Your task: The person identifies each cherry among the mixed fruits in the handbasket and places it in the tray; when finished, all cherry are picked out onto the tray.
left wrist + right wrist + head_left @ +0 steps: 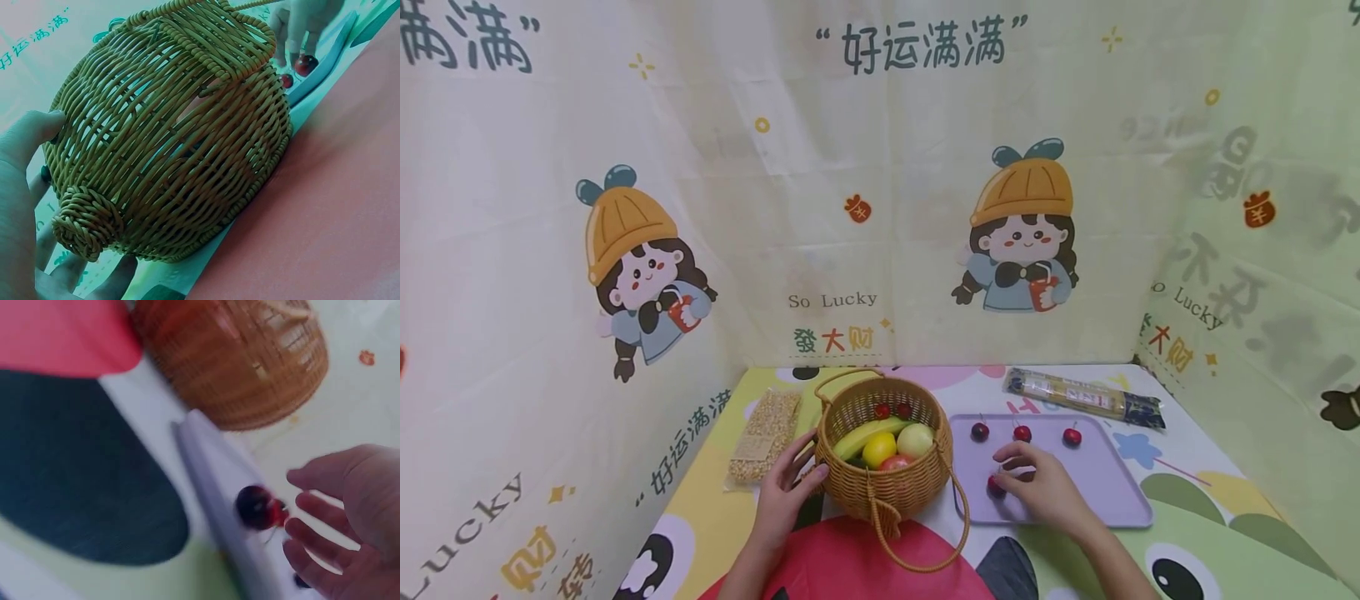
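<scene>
Four cherries [980, 432] lie on the lilac tray [1097, 492], three of them in a row toward its far side and one close to the near left corner. Right hand [1037, 481] is just beside this near cherry, its fingers parted and holding nothing; whether they touch the fruit, I cannot tell. Left hand [786, 492] rests with spread fingers against the side of the wicker basket [842, 479], which stands upright to the left of the tray. Inside it are a banana [854, 441], a lemon [879, 451] and two more cherries. A packet of grains [767, 437] lies behind the left hand on the tabletop [688, 517].
</scene>
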The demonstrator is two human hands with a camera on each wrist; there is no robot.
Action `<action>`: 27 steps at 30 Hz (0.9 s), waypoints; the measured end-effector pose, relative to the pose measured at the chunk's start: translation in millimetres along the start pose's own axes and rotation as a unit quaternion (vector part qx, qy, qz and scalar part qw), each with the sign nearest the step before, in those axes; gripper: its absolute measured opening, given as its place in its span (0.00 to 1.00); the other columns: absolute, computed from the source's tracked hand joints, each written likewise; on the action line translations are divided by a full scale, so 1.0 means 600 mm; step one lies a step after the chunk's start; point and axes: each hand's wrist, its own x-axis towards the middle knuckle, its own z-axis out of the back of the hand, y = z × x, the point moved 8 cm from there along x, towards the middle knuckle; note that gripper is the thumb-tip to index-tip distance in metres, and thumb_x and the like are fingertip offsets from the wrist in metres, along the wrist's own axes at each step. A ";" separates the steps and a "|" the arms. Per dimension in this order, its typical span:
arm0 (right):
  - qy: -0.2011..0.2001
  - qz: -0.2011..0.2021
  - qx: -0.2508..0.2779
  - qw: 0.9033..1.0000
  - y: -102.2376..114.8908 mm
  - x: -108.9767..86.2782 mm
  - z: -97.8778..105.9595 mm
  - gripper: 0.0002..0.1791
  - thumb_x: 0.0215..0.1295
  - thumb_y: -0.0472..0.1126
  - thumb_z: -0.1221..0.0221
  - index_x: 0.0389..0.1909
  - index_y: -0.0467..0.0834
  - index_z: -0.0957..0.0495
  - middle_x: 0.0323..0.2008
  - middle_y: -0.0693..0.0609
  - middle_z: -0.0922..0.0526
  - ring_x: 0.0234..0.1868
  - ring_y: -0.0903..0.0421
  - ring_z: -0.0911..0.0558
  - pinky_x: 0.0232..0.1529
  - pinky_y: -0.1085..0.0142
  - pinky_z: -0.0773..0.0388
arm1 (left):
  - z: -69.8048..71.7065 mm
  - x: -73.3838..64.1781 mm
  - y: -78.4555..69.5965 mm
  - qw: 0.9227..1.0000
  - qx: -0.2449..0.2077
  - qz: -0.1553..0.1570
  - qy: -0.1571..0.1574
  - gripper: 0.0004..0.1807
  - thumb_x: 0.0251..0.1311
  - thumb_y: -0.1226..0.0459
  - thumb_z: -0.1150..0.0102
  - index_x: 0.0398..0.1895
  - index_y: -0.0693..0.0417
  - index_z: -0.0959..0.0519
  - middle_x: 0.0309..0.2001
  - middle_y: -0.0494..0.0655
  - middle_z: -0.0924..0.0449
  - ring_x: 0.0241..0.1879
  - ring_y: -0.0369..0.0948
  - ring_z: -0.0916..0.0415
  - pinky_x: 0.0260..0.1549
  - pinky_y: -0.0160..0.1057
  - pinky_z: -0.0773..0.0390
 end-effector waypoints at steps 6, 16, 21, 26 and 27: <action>-0.032 0.054 -0.007 0.998 0.072 0.013 0.032 0.09 0.75 0.38 0.29 0.52 0.44 0.12 0.50 0.47 0.08 0.52 0.56 0.10 0.53 0.69 0.14 | -0.003 0.002 -0.003 1.000 0.006 0.006 0.001 0.33 0.78 0.64 0.32 0.82 0.41 0.26 0.85 0.46 0.34 0.72 0.25 0.26 0.60 0.32 0.16; 0.064 0.136 0.014 0.989 0.262 0.055 -0.012 0.07 0.78 0.43 0.31 0.52 0.49 0.12 0.51 0.53 0.09 0.57 0.52 0.10 0.60 0.56 0.10 | 0.003 0.001 -0.005 1.000 0.002 0.003 -0.004 0.33 0.78 0.66 0.33 0.83 0.43 0.27 0.84 0.46 0.35 0.73 0.24 0.26 0.59 0.33 0.14; 0.129 0.142 -0.016 0.981 0.309 0.084 -0.051 0.05 0.79 0.45 0.33 0.49 0.54 0.11 0.52 0.55 0.08 0.57 0.50 0.10 0.61 0.50 0.11 | 0.002 0.001 -0.002 1.000 0.000 0.008 -0.003 0.33 0.77 0.66 0.33 0.83 0.44 0.27 0.84 0.46 0.34 0.72 0.24 0.26 0.59 0.33 0.14; 0.175 0.103 -0.041 0.978 0.329 0.113 -0.085 0.10 0.81 0.48 0.36 0.53 0.51 0.10 0.52 0.54 0.10 0.55 0.50 0.13 0.65 0.47 0.14 | -0.002 0.002 -0.003 1.000 0.000 0.007 -0.001 0.33 0.77 0.66 0.33 0.83 0.45 0.27 0.84 0.46 0.34 0.72 0.23 0.26 0.60 0.32 0.15; 0.185 0.091 -0.046 0.977 0.330 0.118 -0.092 0.12 0.82 0.49 0.37 0.55 0.50 0.10 0.52 0.53 0.10 0.54 0.51 0.13 0.65 0.48 0.15 | -0.002 0.002 -0.002 1.000 0.000 0.007 -0.001 0.33 0.77 0.66 0.33 0.83 0.45 0.27 0.84 0.46 0.34 0.72 0.23 0.26 0.60 0.32 0.15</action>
